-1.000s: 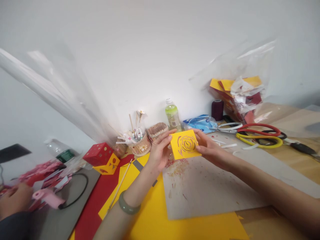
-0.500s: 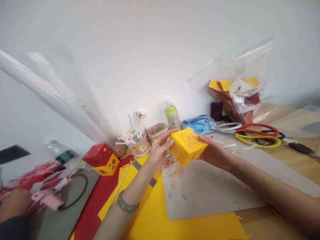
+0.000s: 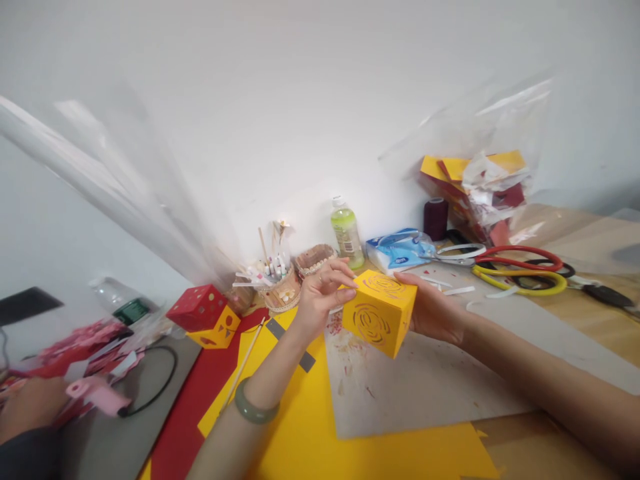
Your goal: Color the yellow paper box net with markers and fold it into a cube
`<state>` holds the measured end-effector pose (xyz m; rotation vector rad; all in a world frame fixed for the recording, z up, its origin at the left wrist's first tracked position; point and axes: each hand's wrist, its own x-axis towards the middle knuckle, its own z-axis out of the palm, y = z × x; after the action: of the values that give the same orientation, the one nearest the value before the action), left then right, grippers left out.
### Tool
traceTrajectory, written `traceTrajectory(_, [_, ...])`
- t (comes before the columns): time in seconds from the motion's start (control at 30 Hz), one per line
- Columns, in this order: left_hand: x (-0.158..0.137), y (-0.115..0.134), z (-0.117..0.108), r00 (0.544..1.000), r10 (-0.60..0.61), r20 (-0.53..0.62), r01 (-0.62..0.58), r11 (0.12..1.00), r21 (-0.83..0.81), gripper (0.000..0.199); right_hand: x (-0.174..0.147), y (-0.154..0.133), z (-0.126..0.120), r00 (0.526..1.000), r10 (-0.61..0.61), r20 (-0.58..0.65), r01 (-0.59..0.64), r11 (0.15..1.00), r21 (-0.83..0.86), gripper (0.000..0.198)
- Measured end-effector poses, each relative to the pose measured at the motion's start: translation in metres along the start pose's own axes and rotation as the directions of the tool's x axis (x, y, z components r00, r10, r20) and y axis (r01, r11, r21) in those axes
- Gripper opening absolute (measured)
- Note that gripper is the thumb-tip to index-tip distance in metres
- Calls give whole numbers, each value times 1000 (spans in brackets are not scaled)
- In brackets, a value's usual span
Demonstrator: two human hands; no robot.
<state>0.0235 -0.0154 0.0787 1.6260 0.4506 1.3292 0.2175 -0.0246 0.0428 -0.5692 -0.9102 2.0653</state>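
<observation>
A yellow paper box (image 3: 383,323) with swirling cut-outs on its faces is held up over the grey board. My right hand (image 3: 435,310) grips it from the right, its fingers partly hidden behind the box. At the box's upper left edge, the thumb and forefinger of my left hand (image 3: 320,297) close on the rim, while the other fingers are lifted and bent. A green bangle (image 3: 256,403) circles my left wrist.
Yellow card (image 3: 295,433) and a grey board (image 3: 400,393) cover the table. Scissors (image 3: 520,267), a tissue pack (image 3: 400,249), a bottle (image 3: 346,233) and a pen basket (image 3: 280,293) stand behind. Left are a red-and-yellow box (image 3: 197,309), a pink glue gun (image 3: 100,397) and another person's hand (image 3: 33,407).
The yellow box has turned, so its swirled front face shows more, and it sits slightly lower. My left fingers have shifted along its upper left edge and lifted a little.
</observation>
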Motion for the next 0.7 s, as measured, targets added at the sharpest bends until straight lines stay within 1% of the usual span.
traceTrajectory(0.1, [1,2,-3,999,35,37,-38,996,76,4,1,1,0,1000,26,7,-26,999,21,41])
traceTrajectory(0.17, [1,7,-5,992,84,98,-102,975,196,6,2,1,0,999,37,14,-37,999,32,40])
traceTrajectory(0.23, [2,13,-5,972,161,170,-211,917,339,9,2,2,1,998,48,30,-49,998,36,39])
traceTrajectory(0.3, [1,20,-1,940,251,233,-333,830,448,10,3,3,2,997,60,48,-62,997,36,37])
traceTrajectory(0.37, [0,25,5,904,317,285,-423,754,503,10,3,4,2,996,69,58,-71,997,35,33])
traceTrajectory(0.4, [-1,27,8,891,337,305,-452,729,514,9,3,4,2,996,73,59,-75,997,33,32])
traceTrajectory(0.47, [-3,29,13,875,355,329,-482,702,524,8,3,5,2,995,81,61,-83,996,30,31])
traceTrajectory(0.6, [-6,30,19,857,390,336,-514,665,542,5,3,7,3,994,96,58,-98,995,31,30])
traceTrajectory(0.7, [-7,30,20,863,386,327,-506,653,564,4,3,8,5,993,104,52,-106,994,35,29])
